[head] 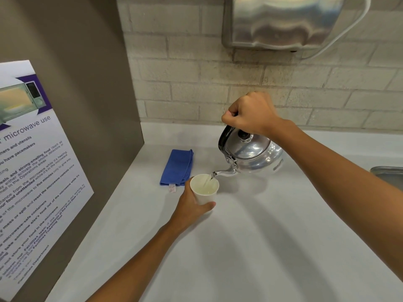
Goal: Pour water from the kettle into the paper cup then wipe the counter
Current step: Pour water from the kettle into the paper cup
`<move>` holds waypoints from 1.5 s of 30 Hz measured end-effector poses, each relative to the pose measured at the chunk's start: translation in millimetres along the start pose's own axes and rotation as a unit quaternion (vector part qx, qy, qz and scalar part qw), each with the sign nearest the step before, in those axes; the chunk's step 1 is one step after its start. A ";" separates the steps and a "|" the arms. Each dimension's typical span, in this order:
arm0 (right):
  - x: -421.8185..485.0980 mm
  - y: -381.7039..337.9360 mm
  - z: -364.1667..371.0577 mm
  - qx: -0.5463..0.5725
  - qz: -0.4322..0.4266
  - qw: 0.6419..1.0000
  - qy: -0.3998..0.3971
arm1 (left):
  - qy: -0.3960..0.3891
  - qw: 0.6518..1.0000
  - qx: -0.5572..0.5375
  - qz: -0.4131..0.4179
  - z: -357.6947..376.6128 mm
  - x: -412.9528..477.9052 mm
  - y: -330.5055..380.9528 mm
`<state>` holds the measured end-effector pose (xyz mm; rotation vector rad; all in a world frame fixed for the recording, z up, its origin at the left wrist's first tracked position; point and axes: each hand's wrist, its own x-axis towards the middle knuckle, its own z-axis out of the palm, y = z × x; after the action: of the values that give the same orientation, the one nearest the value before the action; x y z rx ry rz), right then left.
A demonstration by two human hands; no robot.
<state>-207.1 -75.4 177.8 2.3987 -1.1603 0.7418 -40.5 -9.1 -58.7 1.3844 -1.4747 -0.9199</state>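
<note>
The right hand (250, 114) is clenched around the black handle of the kettle (250, 153), tipping it so the spout points toward 8 o'clock and a thin stream of water (207, 180) falls into the paper cup (204, 189). The left hand (192, 205) grasps the cup from its 7 o'clock side, thumb across the front wall, steadying it near the middle of the white counter (261, 236). Water already shows in the cup, so step 1, the pour, looks well along. Just beside the cup at 11 o'clock lies a folded blue cloth (177, 167), touching nothing else. At 3 o'clock a metal tray edge (388, 174) peeks in. The next move likely calls for righting the kettle before the cup brims, setting it down clear of the cup, then reaching for the cloth to wipe.
</note>
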 end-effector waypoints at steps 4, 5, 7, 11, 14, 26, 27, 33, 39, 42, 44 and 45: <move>-2.3 2.1 3.4 0.012 0.018 1.000 -0.007 | -0.002 1.000 -0.002 -0.004 -1.1 -0.9 0.3; -2.5 2.5 3.7 0.014 0.020 1.000 -0.007 | -0.002 1.000 -0.002 -0.005 -1.1 -0.7 0.5; -2.5 2.8 4.0 0.017 0.021 1.000 -0.008 | -0.002 1.000 -0.001 -0.006 -0.9 -0.6 1.1; -2.2 2.3 2.9 0.016 0.018 1.000 -0.007 | -0.004 1.000 -0.001 -0.006 -1.2 -0.7 0.4; -0.7 1.6 1.9 0.019 0.016 1.000 -0.004 | -0.005 1.000 -0.003 -0.008 -1.1 -0.9 0.2; -3.5 27.9 22.8 0.113 0.190 0.975 0.014 | -0.027 1.000 0.004 0.000 -7.2 -6.7 8.1; -3.9 30.7 25.8 0.119 0.211 0.970 0.015 | -0.030 1.000 0.004 0.000 -8.0 -7.0 8.9; -7.4 48.3 47.2 0.168 0.319 0.933 0.024 | -0.043 0.999 0.007 -0.004 -12.8 -6.9 7.4; -9.5 64.1 69.8 0.202 0.392 0.897 0.030 | -0.059 0.998 0.001 -0.017 -16.6 -8.6 5.4; -10.6 70.3 81.9 0.216 0.427 0.877 0.029 | -0.064 0.998 -0.005 -0.026 -18.4 -9.2 5.2; -11.2 73.7 89.6 0.225 0.448 0.865 0.021 | -0.070 0.997 -0.006 -0.030 -19.5 -10.4 6.6; -11.5 74.7 93.1 0.228 0.454 0.861 0.017 | -0.071 0.997 -0.004 -0.031 -20.0 -11.2 7.3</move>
<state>-245.4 -162.5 104.7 2.0279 -2.3561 1.4594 -24.3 3.8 -46.5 1.3895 -1.5395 -1.0816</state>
